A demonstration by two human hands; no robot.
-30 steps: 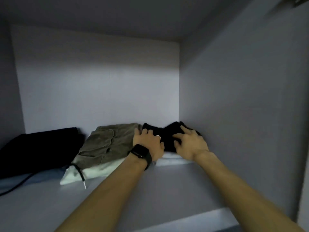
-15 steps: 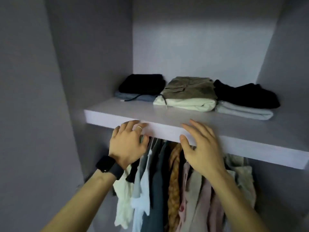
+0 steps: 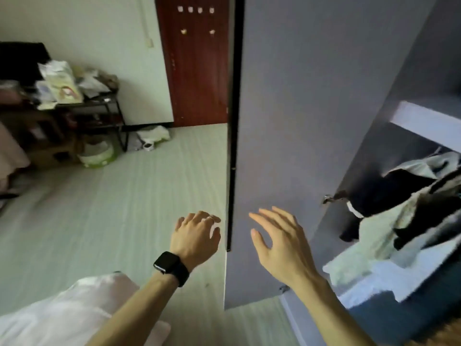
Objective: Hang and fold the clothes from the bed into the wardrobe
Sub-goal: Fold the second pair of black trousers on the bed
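Observation:
Both of my hands hang in the air in front of me and hold nothing. My left hand (image 3: 195, 237), with a black watch on its wrist and a ring, has loosely bent fingers over the floor. My right hand (image 3: 279, 239) has its fingers spread, in front of the open grey wardrobe door (image 3: 311, 116). At the right edge the wardrobe's inside shows hanging clothes (image 3: 399, 216), black, white and pale green, under a pale shelf edge (image 3: 424, 123). The folded stacks on the shelf are out of view.
A pale wooden floor (image 3: 112, 208) stretches ahead to a dark red door (image 3: 197, 66). A black metal rack (image 3: 104, 108) loaded with bags and clutter stands at the left wall. White fabric (image 3: 62, 310) lies at the lower left.
The view has swung left and down, from the shelf with folded stacks to the room. Both hands left the black garment, passed the shelf edge and dropped, holding nothing.

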